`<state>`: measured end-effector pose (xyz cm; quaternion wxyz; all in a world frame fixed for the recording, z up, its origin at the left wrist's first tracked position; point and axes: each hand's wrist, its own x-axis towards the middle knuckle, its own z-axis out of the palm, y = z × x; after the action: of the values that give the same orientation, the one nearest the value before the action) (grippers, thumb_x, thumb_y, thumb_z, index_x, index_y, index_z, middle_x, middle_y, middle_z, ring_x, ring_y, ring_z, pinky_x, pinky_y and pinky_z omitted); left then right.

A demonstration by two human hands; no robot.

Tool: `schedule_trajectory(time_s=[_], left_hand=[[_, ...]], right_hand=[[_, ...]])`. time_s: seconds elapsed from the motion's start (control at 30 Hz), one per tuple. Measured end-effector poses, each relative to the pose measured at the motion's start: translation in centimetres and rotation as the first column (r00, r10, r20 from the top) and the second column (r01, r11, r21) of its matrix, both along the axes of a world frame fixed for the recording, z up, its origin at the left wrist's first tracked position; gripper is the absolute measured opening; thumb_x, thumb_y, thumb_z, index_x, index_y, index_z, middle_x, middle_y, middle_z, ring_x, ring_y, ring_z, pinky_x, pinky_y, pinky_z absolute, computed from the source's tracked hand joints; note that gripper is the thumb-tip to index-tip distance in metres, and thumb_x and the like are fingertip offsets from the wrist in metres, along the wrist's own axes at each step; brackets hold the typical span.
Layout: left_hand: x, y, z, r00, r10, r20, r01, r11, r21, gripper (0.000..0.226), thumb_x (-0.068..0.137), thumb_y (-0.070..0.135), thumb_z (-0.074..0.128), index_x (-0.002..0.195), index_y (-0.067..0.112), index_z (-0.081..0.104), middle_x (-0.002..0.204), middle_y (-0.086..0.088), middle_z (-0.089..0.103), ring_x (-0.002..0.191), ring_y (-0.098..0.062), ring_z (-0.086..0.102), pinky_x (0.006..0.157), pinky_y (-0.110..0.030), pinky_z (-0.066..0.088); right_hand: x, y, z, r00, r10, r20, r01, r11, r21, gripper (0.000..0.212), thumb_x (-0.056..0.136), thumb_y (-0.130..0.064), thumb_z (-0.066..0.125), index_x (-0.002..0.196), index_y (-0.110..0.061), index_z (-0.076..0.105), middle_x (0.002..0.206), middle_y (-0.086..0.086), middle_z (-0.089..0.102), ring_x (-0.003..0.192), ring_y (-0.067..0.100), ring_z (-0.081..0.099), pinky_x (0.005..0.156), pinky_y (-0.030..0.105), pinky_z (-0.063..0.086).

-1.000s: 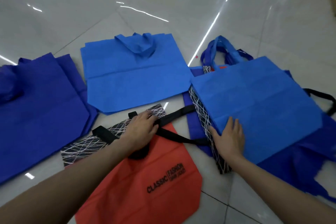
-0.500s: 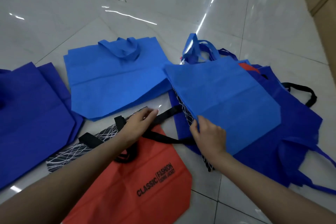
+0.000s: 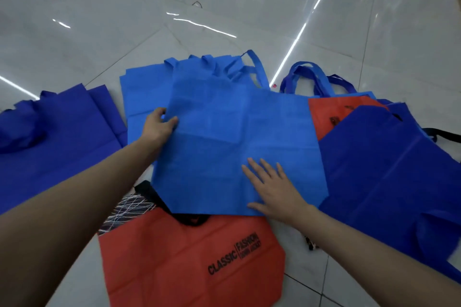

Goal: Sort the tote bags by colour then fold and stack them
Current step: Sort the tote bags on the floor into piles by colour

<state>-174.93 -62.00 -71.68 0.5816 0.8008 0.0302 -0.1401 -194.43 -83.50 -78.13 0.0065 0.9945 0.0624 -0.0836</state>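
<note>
Your left hand [image 3: 159, 127] grips the left edge of the light-blue non-woven tote bag [image 3: 224, 144]. Your right hand [image 3: 277, 189] presses it flat, fingers straight. Its handles point away, and it overlaps the matching bag [image 3: 139, 99], nearer your left.

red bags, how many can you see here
2. The printed red bag lies at bottom centre, its top under the light blue bag. The second red bag shows at right, partly covered by a dark blue bag. Others may be hidden underneath.

Both forearms are bare all the way down to the hands: left hand [image 3: 159, 128], right hand [image 3: 277, 192].
</note>
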Motion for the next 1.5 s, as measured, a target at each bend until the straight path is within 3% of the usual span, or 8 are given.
schedule_trajectory(time_s=[0.17, 0.33, 0.47, 0.6, 0.8, 1.07, 1.3, 1.5], left_hand=[[2.9, 4.3, -1.0, 0.997, 0.07, 0.016, -0.071, 0.995, 0.07, 0.028, 0.095, 0.015, 0.054, 0.121, 0.006, 0.052, 0.109, -0.013, 0.059, 0.083, -0.021, 0.061, 0.081, -0.036, 0.048], [3.2, 4.7, -2.2, 0.919, 0.19, 0.345, -0.292, 0.916, 0.274, 0.055, 0.097, 0.038, 0.046, 0.144, 0.013, 0.032, 0.146, -0.005, 0.039, 0.134, -0.02, 0.036, 0.111, -0.036, 0.029], [1.1, 2.0, -3.9, 0.818, -0.455, 0.353, 0.155, 0.764, 0.626, 0.085, 0.077, 0.073, 0.035, 0.142, 0.017, 0.038, 0.151, -0.01, 0.03, 0.139, -0.027, 0.027, 0.113, -0.047, 0.021], [0.6, 0.9, -6.9, 0.755, -0.656, -0.015, 0.379, 0.417, 0.826, 0.074, 0.087, 0.067, 0.038, 0.148, 0.031, 0.02, 0.159, -0.003, 0.006, 0.145, -0.025, 0.005, 0.114, -0.051, 0.007], [0.8, 0.5, -8.6, 0.805, -0.586, -0.092, 0.374, 0.381, 0.846, 0.057, 0.099, 0.047, 0.03, 0.149, 0.021, 0.02, 0.157, -0.012, 0.007, 0.143, -0.033, 0.008, 0.113, -0.046, 0.018], [-2.0, -3.3, -6.7, 0.753, -0.644, 0.134, 0.256, 0.475, 0.842, 0.051, 0.099, 0.039, 0.037, 0.141, 0.011, 0.038, 0.152, -0.019, 0.025, 0.14, -0.035, 0.021, 0.112, -0.043, 0.016], [-9.3, -10.3, -4.1, 0.598, -0.781, 0.179, 0.5, 0.538, 0.678, 0.03, 0.096, 0.033, 0.045, 0.111, 0.01, 0.058, 0.114, -0.01, 0.054, 0.104, -0.03, 0.053, 0.085, -0.039, 0.042], [-12.4, -13.7, -3.9, 0.544, -0.832, 0.112, 0.674, 0.512, 0.533, 0.03, 0.095, 0.033, 0.05, 0.114, 0.01, 0.054, 0.111, -0.006, 0.056, 0.097, -0.023, 0.057, 0.086, -0.038, 0.044]], right_hand=[[-0.2, -2.8, -1.4, 0.988, 0.105, -0.114, -0.111, 0.993, -0.047, 0.092, 0.08, -0.079, 0.022, 0.147, -0.016, 0.03, 0.151, 0.008, 0.034, 0.134, 0.035, 0.039, 0.095, 0.062, 0.038], [3.0, -2.3, -2.1, 0.951, 0.204, 0.23, -0.203, 0.979, -0.028, 0.051, 0.077, -0.021, 0.066, 0.125, -0.019, 0.05, 0.125, 0.007, 0.063, 0.11, 0.034, 0.062, 0.082, 0.057, 0.05], [8.4, -1.0, -0.8, 0.971, -0.134, 0.197, 0.13, 0.991, 0.03, 0.041, 0.081, -0.01, 0.046, 0.116, -0.017, 0.067, 0.119, 0.012, 0.065, 0.11, 0.036, 0.061, 0.086, 0.062, 0.045], [12.5, -0.2, -0.5, 0.95, -0.309, 0.041, 0.307, 0.951, 0.039, 0.049, 0.1, -0.013, 0.037, 0.147, -0.023, 0.03, 0.154, 0.009, 0.026, 0.144, 0.03, 0.017, 0.113, 0.055, 0.007], [14.0, -0.4, -0.7, 0.915, -0.313, -0.255, 0.344, 0.935, 0.088, 0.056, 0.1, -0.027, 0.025, 0.152, -0.027, 0.006, 0.16, -0.001, -0.006, 0.146, 0.026, -0.01, 0.114, 0.05, -0.008], [5.3, -3.3, 0.1, 0.846, -0.522, 0.11, 0.441, 0.8, 0.408, 0.053, 0.096, -0.022, 0.048, 0.145, -0.01, 0.032, 0.157, 0.01, 0.016, 0.144, 0.026, 0.014, 0.116, 0.045, 0.008], [-6.5, -6.6, 1.1, 0.488, -0.86, -0.15, 0.863, 0.449, 0.233, 0.09, 0.086, -0.067, 0.037, 0.151, -0.011, 0.009, 0.159, 0.01, -0.002, 0.146, 0.027, 0.001, 0.114, 0.057, 0.013], [-11.3, -5.1, -1.0, 0.671, -0.69, -0.271, 0.727, 0.684, 0.059, 0.122, 0.05, -0.089, -0.024, 0.151, -0.022, -0.008, 0.156, -0.004, -0.021, 0.145, 0.019, -0.015, 0.116, 0.048, 0.003]])
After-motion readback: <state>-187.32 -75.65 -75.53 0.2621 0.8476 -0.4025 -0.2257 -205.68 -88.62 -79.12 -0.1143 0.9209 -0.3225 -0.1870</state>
